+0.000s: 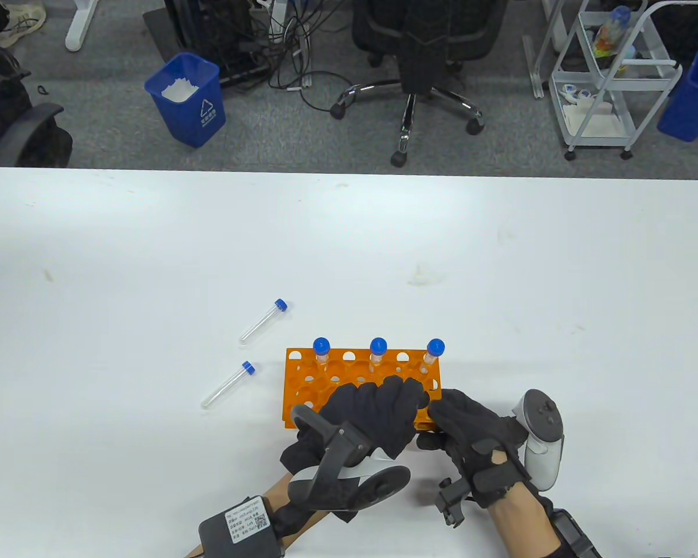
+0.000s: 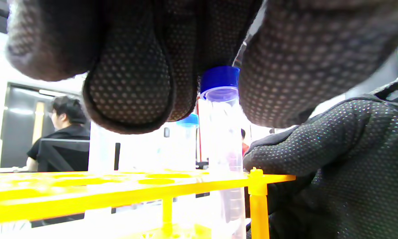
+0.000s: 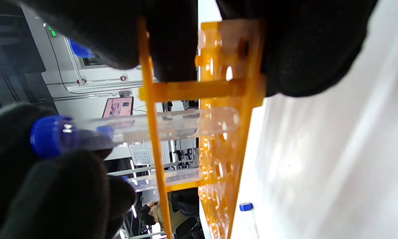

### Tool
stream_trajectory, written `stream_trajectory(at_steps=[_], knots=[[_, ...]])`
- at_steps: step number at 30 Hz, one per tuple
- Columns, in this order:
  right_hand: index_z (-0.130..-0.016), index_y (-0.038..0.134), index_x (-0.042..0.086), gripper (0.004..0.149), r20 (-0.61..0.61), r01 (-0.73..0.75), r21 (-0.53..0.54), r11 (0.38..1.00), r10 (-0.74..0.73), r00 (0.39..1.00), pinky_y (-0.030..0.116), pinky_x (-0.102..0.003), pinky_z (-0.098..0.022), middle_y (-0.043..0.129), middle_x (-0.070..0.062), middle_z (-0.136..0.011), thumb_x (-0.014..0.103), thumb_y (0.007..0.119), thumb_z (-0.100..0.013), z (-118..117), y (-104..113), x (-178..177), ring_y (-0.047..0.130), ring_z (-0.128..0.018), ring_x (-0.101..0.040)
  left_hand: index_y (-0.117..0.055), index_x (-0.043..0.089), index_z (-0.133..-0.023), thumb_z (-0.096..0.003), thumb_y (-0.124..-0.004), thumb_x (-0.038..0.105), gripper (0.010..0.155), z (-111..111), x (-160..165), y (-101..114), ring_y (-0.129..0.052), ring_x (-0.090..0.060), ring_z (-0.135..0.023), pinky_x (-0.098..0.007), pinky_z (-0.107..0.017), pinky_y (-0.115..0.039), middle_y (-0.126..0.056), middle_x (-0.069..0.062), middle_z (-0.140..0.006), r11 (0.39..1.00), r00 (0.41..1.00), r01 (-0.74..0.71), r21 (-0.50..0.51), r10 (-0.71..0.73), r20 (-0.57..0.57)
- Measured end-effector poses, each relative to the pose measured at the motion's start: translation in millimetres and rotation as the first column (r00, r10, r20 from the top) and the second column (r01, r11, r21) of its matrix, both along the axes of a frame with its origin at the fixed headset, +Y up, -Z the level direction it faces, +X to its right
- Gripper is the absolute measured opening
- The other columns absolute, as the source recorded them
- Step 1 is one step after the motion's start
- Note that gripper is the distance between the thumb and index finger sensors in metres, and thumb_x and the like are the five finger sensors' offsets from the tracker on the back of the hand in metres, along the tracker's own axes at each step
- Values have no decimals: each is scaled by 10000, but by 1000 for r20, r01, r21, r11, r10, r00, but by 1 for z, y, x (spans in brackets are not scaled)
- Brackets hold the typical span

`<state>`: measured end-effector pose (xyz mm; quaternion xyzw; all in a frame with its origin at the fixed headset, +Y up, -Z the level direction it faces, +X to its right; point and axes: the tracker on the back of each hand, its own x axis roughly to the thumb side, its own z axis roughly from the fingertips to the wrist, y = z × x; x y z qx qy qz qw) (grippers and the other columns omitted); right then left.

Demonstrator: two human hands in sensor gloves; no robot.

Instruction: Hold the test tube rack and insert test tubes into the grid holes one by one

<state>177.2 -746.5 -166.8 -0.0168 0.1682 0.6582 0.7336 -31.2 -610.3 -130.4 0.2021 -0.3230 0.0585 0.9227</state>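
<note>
Orange rack (image 1: pixel 349 378) on white tabletop (image 1: pixel 151 244), near front edge. Left hand (image 1: pixel 372 415) over rack's near side, grip pinching blue-capped tube (image 2: pixel 220 132) seated in near-right corner hole. Right hand (image 1: pixel 477 436) grips rack's right end. Three capped tubes (image 1: pixel 378 351) upright in rack's far row. Two loose tubes (image 1: pixel 264 321) lie left of rack.

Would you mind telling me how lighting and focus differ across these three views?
Table view: even light, sharp, soft shadows under the hands. Left wrist view: the background is blown out white, the rack glares yellow, and the left hand's fingers loom large but show their dotted weave. Right wrist view: turned sideways, table washed out, gloves blurred.
</note>
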Motion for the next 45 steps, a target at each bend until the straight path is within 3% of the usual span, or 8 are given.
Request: stream_trajectory(at_steps=[9,16,27,28,29,33,34,45], knots=[[-788,836,78,447,7,-9,-7,1000,9,1000,827,-648,-409,596,-449,-951,362,764,-450,-1,-1,0,816,-683,-581,-858,193,-862,-293,-990,491,656,-2,-39,45,-1119,-280,-417,-398,-326,-932,-988,-86,-781,993,992,-119,26,120,-47],[-786,837,79,447,14,-12,-5,1000,13,1000,825,-648,-411,595,-448,-953,363,764,-450,-1,0,1,815,-685,-580,-875,202,-847,-353,-925,454,557,-52,-96,68,-1103,-299,-449,-411,-348,-920,-976,-94,-790,988,939,-144,53,153,-307],[-787,837,79,447,21,-14,-6,1000,14,1000,824,-648,-413,593,-445,-955,363,764,-449,-2,0,3,812,-691,-577,-882,293,-836,-370,-917,392,478,-111,-161,-46,-1055,-331,-554,-447,-422,-886,-921,-89,-827,950,846,4,-313,-170,-505],[-787,836,79,447,21,-14,-6,1000,14,1000,823,-648,-414,593,-445,-955,363,764,-450,-2,0,3,812,-689,-580,-891,150,-866,-368,-917,395,556,-113,-166,-58,-1052,-339,-571,-453,-430,-884,-914,-87,-836,937,836,23,-348,-209,-508],[-788,836,80,447,20,-15,-6,1000,15,1000,823,-648,-415,592,-445,-956,363,764,-450,-2,0,3,811,-689,-581,-873,312,-844,-367,-917,398,486,-115,-169,-68,-1048,-345,-587,-456,-437,-882,-906,-83,-848,924,831,42,-380,-244,-501],[-790,835,80,448,13,-17,-7,1000,17,1000,823,-646,-417,590,-445,-957,363,764,-450,-2,-1,3,809,-692,-579,-819,348,-889,-365,-919,415,537,-118,-173,-103,-1028,-373,-646,-476,-467,-869,-872,-86,-889,869,808,110,-482,-361,-466],[-791,833,80,449,12,-17,-7,1000,17,1000,821,-648,-417,590,-445,-957,363,763,-450,-2,-1,3,809,-692,-579,-818,226,-930,-362,-921,416,608,-118,-173,-110,-1025,-375,-652,-477,-470,-868,-870,-90,-893,857,801,130,-499,-387,-456],[-791,833,83,447,10,-17,-5,1000,17,1000,822,-646,-419,589,-443,-958,365,762,-451,-3,0,3,809,-693,-578,-765,274,-958,-362,-932,402,632,-119,-163,-137,-1048,-343,-609,-454,-444,-882,-920,-88,-845,794,761,259,-550,-519,-391]])
